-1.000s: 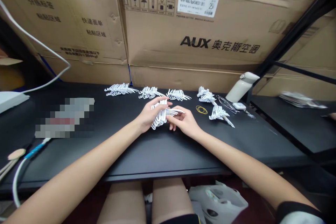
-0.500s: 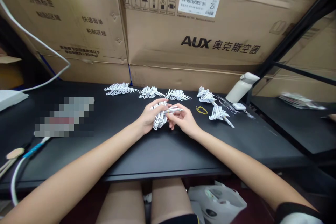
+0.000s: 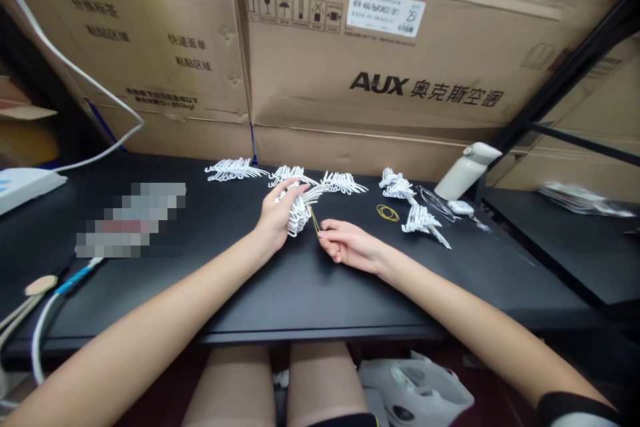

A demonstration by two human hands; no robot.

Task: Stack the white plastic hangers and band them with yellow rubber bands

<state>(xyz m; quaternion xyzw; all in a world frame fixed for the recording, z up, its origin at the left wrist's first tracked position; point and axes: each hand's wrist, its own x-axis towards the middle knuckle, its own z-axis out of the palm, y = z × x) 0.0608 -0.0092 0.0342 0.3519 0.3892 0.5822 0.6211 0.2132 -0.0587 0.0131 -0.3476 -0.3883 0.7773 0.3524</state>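
My left hand (image 3: 277, 215) is closed round a bundle of white hooked pieces (image 3: 300, 219), hooks toward me and thin ends to the right. A thin yellow rubber band (image 3: 315, 221) stretches from the bundle down to the pinched fingertips of my right hand (image 3: 347, 245). Behind my hands, white bundles lie in a row: one at the left (image 3: 234, 169), one in the middle (image 3: 289, 175) and one further right (image 3: 343, 182). More white bundles (image 3: 397, 183) lie to the right, beside loose yellow bands (image 3: 387, 213).
Large cardboard boxes (image 3: 380, 107) stand behind the black table (image 3: 280, 300). A white bottle (image 3: 463, 172), glasses (image 3: 436, 203) and a small white case (image 3: 460, 207) are at the right. A blurred-out flat object (image 3: 135, 220) and a white cable are at the left.
My right hand has moved away from the bundle, down toward me, pulling the yellow band out. My left hand has shifted slightly left and up with the bundle. The view has shifted a little.
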